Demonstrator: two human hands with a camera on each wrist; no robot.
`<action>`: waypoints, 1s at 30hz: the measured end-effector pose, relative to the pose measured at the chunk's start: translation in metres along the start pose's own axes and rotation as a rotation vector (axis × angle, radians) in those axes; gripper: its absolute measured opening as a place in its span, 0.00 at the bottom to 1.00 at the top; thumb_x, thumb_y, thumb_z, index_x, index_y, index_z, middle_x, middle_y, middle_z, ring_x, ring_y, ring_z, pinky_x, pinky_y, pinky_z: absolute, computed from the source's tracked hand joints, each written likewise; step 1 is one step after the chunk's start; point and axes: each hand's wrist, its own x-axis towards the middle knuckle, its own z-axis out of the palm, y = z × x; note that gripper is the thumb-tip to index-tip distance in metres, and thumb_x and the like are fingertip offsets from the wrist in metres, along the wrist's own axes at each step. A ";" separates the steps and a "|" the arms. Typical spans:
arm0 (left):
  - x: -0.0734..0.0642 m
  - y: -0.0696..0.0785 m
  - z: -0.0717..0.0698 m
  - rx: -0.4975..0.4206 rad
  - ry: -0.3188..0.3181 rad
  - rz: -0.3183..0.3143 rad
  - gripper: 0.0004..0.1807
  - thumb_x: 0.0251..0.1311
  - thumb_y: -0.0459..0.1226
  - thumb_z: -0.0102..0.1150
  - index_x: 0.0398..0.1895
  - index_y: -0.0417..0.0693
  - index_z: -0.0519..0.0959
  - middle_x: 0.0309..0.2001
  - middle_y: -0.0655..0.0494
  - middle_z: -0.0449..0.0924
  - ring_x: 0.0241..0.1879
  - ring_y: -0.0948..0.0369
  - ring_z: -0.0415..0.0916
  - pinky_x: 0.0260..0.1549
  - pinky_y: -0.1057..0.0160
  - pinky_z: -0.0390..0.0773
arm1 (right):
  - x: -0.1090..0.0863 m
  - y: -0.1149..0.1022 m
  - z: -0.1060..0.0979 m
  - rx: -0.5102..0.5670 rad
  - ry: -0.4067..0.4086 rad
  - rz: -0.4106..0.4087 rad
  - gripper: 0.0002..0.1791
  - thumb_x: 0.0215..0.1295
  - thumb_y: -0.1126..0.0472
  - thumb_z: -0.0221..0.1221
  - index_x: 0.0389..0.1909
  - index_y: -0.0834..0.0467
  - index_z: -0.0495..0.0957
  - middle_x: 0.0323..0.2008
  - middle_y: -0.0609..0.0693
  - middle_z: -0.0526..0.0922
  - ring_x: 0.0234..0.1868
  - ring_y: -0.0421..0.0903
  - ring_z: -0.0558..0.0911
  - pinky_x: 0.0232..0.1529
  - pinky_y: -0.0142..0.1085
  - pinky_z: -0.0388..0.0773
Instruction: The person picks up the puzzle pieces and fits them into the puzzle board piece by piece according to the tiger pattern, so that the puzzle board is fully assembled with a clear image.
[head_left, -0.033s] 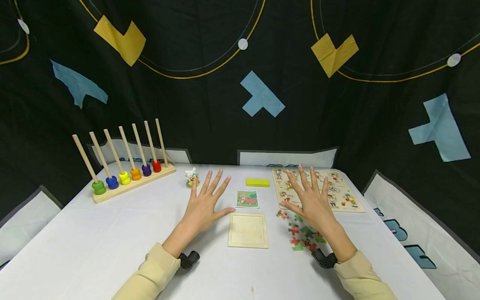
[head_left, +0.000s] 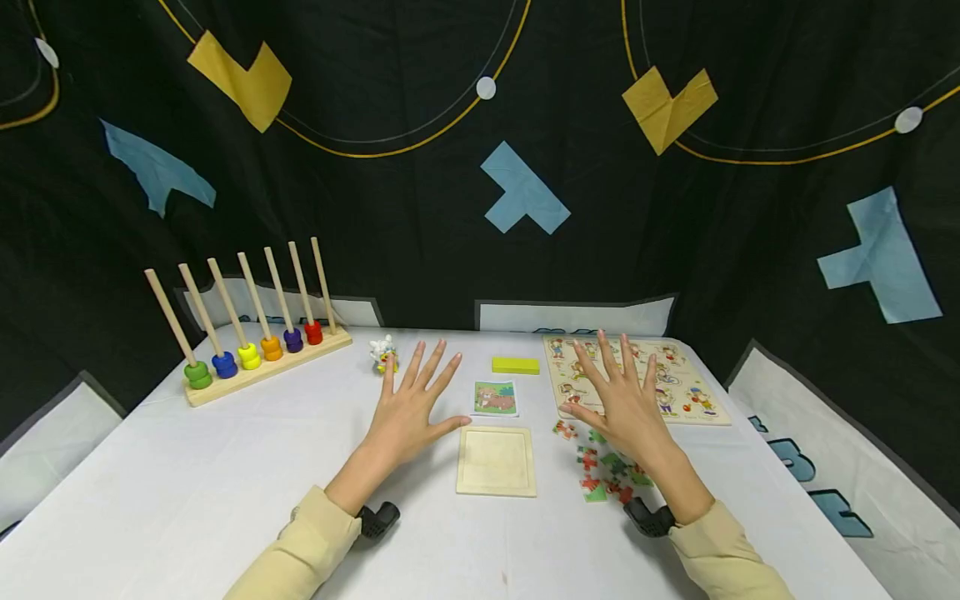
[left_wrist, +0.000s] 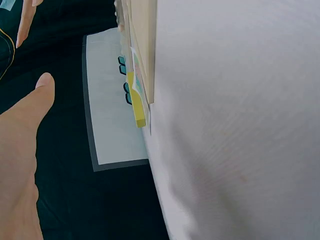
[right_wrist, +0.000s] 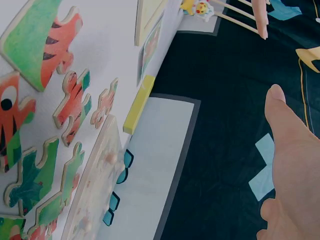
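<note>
Fingers spread, my left hand (head_left: 405, 417) hovers above the table to the left of a square wooden puzzle tray (head_left: 496, 493). My right hand (head_left: 627, 410) is spread too, raised over loose jigsaw pieces (head_left: 589, 483) and the near edge of a wooden picture board (head_left: 678, 354). Neither hand holds anything. Red-and-green pieces (right_wrist: 71, 105) lie scattered in the right wrist view, some with black stripes. Behind the tray is a small picture card (head_left: 495, 398) showing a brown animal on green. In the left wrist view, the left thumb (left_wrist: 45, 90) stays off the table.
At the back left stands a wooden peg rack (head_left: 273, 361) with coloured rings on most pegs. A small white-and-yellow figurine (head_left: 383, 353) stands beyond the left hand. Behind the card lies a yellow block (head_left: 515, 366). A black curtain (head_left: 420, 250) hangs behind the table.
</note>
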 end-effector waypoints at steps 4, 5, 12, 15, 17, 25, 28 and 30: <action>0.000 0.001 0.001 0.002 0.000 0.006 0.50 0.57 0.67 0.52 0.77 0.59 0.47 0.77 0.57 0.34 0.75 0.53 0.26 0.67 0.39 0.23 | 0.000 0.001 0.000 0.005 0.003 0.001 0.50 0.59 0.31 0.56 0.77 0.45 0.47 0.76 0.57 0.39 0.74 0.61 0.33 0.64 0.69 0.25; 0.000 0.001 0.001 0.001 -0.003 0.008 0.50 0.57 0.67 0.52 0.77 0.60 0.47 0.77 0.57 0.34 0.75 0.53 0.25 0.67 0.39 0.24 | 0.000 0.002 0.000 0.010 0.004 0.001 0.50 0.59 0.31 0.57 0.77 0.45 0.47 0.76 0.57 0.39 0.75 0.60 0.33 0.64 0.68 0.24; -0.001 0.003 0.003 -0.007 -0.007 0.022 0.51 0.56 0.67 0.53 0.77 0.58 0.48 0.77 0.56 0.35 0.75 0.53 0.25 0.67 0.40 0.22 | -0.002 0.008 0.000 0.030 0.003 0.003 0.49 0.60 0.34 0.58 0.77 0.45 0.47 0.76 0.58 0.40 0.74 0.60 0.31 0.64 0.68 0.23; -0.002 0.003 0.004 0.001 0.009 0.032 0.51 0.56 0.66 0.54 0.77 0.57 0.49 0.77 0.53 0.39 0.75 0.52 0.27 0.67 0.40 0.23 | -0.001 0.009 -0.002 0.043 -0.004 0.002 0.50 0.60 0.33 0.58 0.77 0.44 0.46 0.76 0.58 0.40 0.74 0.60 0.31 0.64 0.68 0.22; -0.002 0.003 0.004 0.008 0.011 0.036 0.51 0.56 0.66 0.54 0.77 0.57 0.49 0.77 0.53 0.40 0.75 0.51 0.28 0.67 0.40 0.23 | -0.001 0.010 -0.004 0.050 -0.007 -0.004 0.50 0.59 0.33 0.58 0.77 0.44 0.46 0.76 0.58 0.40 0.74 0.60 0.30 0.64 0.68 0.23; -0.003 0.008 0.001 -0.043 -0.052 0.049 0.55 0.53 0.68 0.55 0.78 0.56 0.45 0.77 0.55 0.36 0.75 0.50 0.29 0.66 0.40 0.21 | -0.001 0.019 -0.007 0.110 -0.055 -0.038 0.49 0.61 0.37 0.60 0.77 0.44 0.46 0.77 0.55 0.37 0.74 0.59 0.29 0.64 0.69 0.26; -0.002 0.009 -0.001 -0.089 -0.086 0.052 0.58 0.49 0.68 0.59 0.78 0.54 0.45 0.77 0.55 0.36 0.75 0.50 0.28 0.66 0.39 0.20 | -0.002 0.024 -0.007 0.149 -0.076 -0.051 0.47 0.61 0.40 0.61 0.77 0.46 0.48 0.76 0.57 0.41 0.74 0.61 0.32 0.64 0.70 0.27; -0.003 0.009 -0.003 -0.128 -0.107 0.054 0.60 0.47 0.67 0.62 0.78 0.53 0.45 0.77 0.54 0.37 0.75 0.50 0.28 0.66 0.38 0.21 | -0.003 0.028 -0.006 0.189 -0.106 -0.046 0.47 0.62 0.41 0.61 0.76 0.47 0.49 0.76 0.59 0.43 0.74 0.62 0.34 0.64 0.70 0.29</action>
